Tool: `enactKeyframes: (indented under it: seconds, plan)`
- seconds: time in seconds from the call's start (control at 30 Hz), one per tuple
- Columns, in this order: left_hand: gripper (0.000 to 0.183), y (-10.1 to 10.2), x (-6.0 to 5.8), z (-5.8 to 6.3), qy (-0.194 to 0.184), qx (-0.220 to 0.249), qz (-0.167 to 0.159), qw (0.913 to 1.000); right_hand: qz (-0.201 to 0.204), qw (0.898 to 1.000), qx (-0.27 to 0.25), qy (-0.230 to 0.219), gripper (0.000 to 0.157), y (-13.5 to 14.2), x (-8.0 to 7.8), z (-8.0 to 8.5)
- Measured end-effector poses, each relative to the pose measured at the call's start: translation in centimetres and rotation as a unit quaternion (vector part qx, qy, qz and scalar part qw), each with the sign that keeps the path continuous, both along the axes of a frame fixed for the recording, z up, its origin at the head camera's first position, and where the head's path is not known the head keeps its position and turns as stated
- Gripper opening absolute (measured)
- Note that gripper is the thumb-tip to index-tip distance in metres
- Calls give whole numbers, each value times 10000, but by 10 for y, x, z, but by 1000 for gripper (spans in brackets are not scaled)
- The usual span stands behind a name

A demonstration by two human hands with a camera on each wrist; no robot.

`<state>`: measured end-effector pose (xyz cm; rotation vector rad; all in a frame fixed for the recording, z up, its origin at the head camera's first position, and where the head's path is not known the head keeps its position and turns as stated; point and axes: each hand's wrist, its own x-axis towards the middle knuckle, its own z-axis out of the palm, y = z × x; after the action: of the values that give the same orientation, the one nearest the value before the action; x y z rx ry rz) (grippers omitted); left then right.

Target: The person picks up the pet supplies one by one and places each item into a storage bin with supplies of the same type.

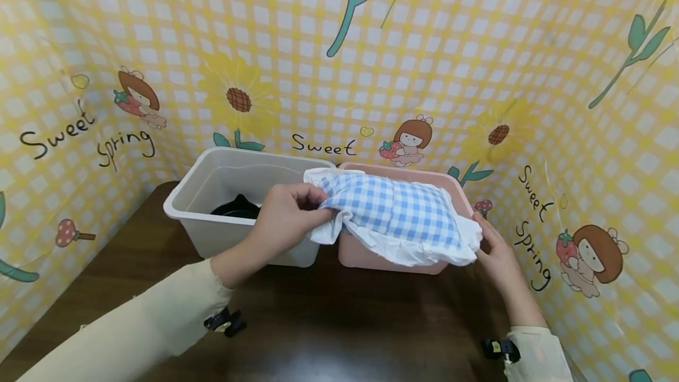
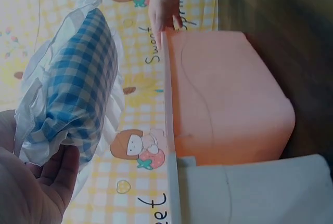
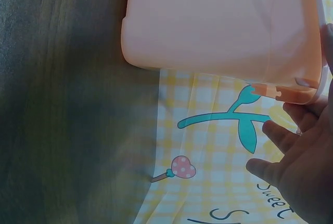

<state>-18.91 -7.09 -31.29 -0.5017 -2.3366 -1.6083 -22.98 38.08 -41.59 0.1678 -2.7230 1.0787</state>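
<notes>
A small blue-and-white checked pillow (image 1: 395, 202) with a white ruffled edge is held above the pink bin (image 1: 350, 252). My left hand (image 1: 286, 214) pinches its left end between thumb and fingers, as the left wrist view also shows at the pillow (image 2: 83, 78). My right hand (image 1: 498, 258) touches the right corner of the pink bin's rim. Its fingers (image 3: 278, 138) are spread and fairly straight in the right wrist view. Most of the bin's opening is hidden under the pillow in the head view.
Left of the pink bin stands a pale grey bin (image 1: 204, 175), with a black object (image 1: 236, 208) inside whose kind is unclear. Both bins sit on a dark wooden table (image 1: 318, 323). A yellow checked, printed sheet (image 1: 297, 75) hangs behind and at the sides.
</notes>
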Motion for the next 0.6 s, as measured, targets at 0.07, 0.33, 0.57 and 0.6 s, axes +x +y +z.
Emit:
enactKeyframes:
  seconds: [0.07,0.33,0.57,0.6]
  plan:
    - [10,2,-7,2,15,2,38,10000,37,10000,28,59,71,0,0,-1]
    - [12,14,-34,9,41,129,96,9999,-33,10000,34,88,76,-2,2,-1]
    - [13,25,-55,13,177,-55,198,9996,-79,9998,178,44,76,-2,1,1]
    - [13,27,-57,14,192,-84,202,9996,-81,9998,187,23,76,-2,1,1]
